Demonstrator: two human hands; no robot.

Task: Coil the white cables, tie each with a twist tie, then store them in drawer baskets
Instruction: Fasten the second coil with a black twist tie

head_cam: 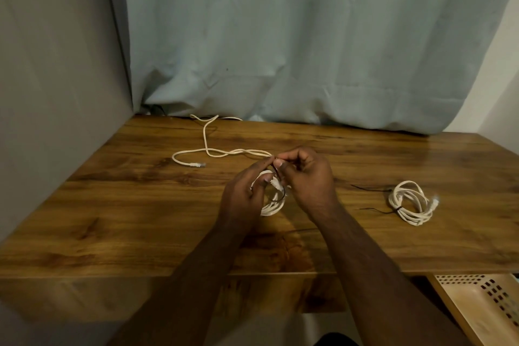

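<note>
both hands meet mid-table: left hand (247, 191) grips the white coil (271, 206), right hand (304, 174) pinches the black twist tie (280, 191) looped round it. coil looks light and springy, so hold it across the gathered strands; the thin tie bends easily, best pinched near its ends.

Dim, warm indoor light. Soft glare on my glossy brown wood-grain worktop (140, 205), strongest at the far right and along the near edge, where my forearms reflect faintly. My left hand (244, 191) and right hand (306, 177) are dark, underexposed, slightly motion-blurred; the fingertips are hard to separate. Weak, diffuse shadows under them. The pale blue-grey draped curtain (309, 36) is evenly lit and soft. Wide-angle bending: worktop edges bow, corners smear. The perforated beige plastic basket (477, 309) at bottom right is out of focus.
</note>
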